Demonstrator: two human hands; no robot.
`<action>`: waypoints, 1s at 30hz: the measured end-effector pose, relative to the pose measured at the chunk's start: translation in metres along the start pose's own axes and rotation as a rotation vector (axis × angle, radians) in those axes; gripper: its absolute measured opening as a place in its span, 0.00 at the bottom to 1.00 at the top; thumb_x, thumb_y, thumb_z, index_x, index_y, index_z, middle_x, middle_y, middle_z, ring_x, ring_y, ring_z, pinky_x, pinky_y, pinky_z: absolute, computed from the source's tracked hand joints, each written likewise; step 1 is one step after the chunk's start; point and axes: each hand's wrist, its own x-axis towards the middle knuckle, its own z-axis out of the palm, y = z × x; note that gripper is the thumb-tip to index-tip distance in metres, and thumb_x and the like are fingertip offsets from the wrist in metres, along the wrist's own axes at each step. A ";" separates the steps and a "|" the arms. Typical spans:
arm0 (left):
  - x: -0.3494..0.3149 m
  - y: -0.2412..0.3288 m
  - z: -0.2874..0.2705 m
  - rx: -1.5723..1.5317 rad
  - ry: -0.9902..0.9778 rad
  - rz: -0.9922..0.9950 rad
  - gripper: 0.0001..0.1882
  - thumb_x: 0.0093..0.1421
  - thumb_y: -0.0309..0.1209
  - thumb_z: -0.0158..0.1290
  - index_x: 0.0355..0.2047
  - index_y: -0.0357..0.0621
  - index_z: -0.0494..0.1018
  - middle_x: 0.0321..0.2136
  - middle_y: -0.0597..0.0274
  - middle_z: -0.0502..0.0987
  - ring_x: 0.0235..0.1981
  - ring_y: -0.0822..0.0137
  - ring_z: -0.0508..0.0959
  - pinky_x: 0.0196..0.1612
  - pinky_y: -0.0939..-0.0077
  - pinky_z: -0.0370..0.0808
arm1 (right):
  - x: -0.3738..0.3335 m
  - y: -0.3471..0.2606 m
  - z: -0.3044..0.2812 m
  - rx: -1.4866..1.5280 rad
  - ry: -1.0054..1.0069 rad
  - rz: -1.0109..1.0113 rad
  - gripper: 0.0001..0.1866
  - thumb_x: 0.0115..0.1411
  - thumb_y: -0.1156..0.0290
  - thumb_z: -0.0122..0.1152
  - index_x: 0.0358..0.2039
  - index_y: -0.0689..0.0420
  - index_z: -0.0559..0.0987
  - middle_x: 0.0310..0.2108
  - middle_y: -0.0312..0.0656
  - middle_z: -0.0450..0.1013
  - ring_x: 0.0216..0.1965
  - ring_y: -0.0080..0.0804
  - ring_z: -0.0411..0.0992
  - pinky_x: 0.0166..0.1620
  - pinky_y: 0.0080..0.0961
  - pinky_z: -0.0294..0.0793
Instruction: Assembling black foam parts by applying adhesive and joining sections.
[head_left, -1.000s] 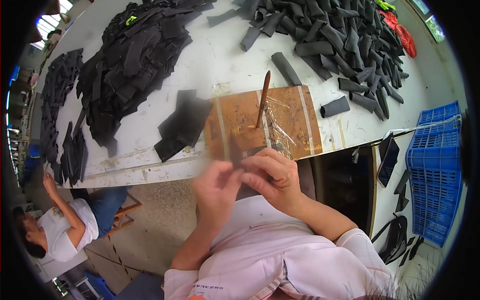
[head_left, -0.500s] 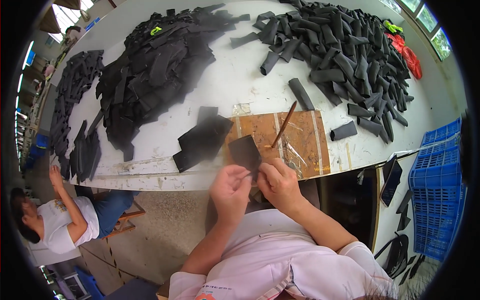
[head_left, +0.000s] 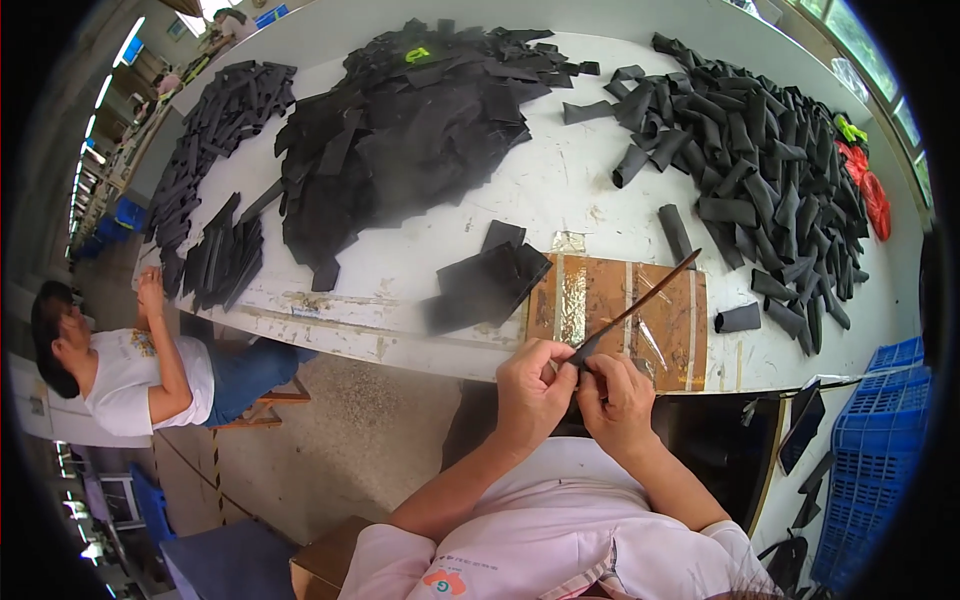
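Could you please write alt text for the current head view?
A left hand and right hand pinch a black piece at the near end of a brown stick by a white table. Beyond lie heaps of flat black pieces and dark tubes; another person sits at left.

Lettering (head_left: 483, 562) on a pale pink shirt (head_left: 515, 520)
Below and left of the fingers (head_left: 612, 378), beside an orange emblem (head_left: 445, 583), its dark line is too small to read.

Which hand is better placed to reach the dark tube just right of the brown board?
Probably the right hand: it lies nearer the dark tube than the left hand does, though both hold a dark piece.
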 end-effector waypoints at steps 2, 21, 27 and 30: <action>0.001 -0.001 -0.001 0.000 -0.009 0.006 0.04 0.45 0.18 0.52 0.24 0.35 0.70 0.17 0.61 0.68 0.11 0.76 0.64 0.16 0.81 0.61 | 0.002 -0.003 -0.001 0.009 0.024 0.002 0.09 0.44 0.83 0.55 0.29 0.63 0.71 0.22 0.44 0.67 0.19 0.36 0.67 0.21 0.26 0.67; -0.005 -0.013 0.010 -0.223 0.085 -0.073 0.06 0.48 0.17 0.47 0.28 0.36 0.69 0.22 0.58 0.74 0.20 0.69 0.75 0.21 0.79 0.70 | 0.004 0.013 0.013 -0.140 0.035 0.042 0.07 0.42 0.83 0.54 0.25 0.62 0.72 0.21 0.43 0.66 0.19 0.36 0.66 0.22 0.29 0.65; 0.004 -0.022 -0.014 -1.107 -0.345 -0.650 0.09 0.48 0.19 0.49 0.31 0.39 0.65 0.21 0.68 0.70 0.14 0.86 0.61 0.11 0.93 0.53 | 0.000 0.024 0.010 0.255 -0.003 0.241 0.03 0.46 0.82 0.53 0.24 0.63 0.72 0.23 0.38 0.67 0.21 0.28 0.65 0.24 0.21 0.63; 0.005 -0.015 -0.021 -1.177 -0.447 -0.666 0.09 0.47 0.20 0.49 0.30 0.39 0.65 0.20 0.68 0.68 0.13 0.87 0.59 0.11 0.92 0.52 | 0.004 0.020 -0.001 0.694 -0.098 0.567 0.01 0.49 0.81 0.55 0.23 0.62 0.73 0.23 0.33 0.67 0.21 0.18 0.63 0.22 0.13 0.60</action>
